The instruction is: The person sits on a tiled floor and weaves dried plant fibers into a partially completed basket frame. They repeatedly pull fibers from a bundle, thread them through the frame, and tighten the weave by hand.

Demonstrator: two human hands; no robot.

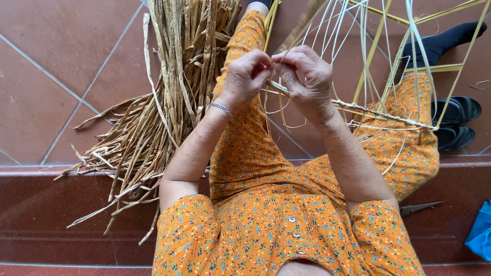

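My left hand [247,75] and my right hand [305,76] are raised together in front of me, fingertips pinched on thin pale fibre strands [279,94]. The strands run into a twisted cord edge [381,115] of a woven frame made of yellow-green strips [376,46] that fans out to the right. A silver bracelet [222,108] sits on my left wrist. I wear an orange flowered dress [266,204] and sit on a step.
A large bundle of dried straw-like leaves [169,92] lies on the red tile floor [56,61] at my left. Black sandals [455,122] rest at the right. Scissors [419,207] lie on the step [76,204], beside a blue cloth [481,235].
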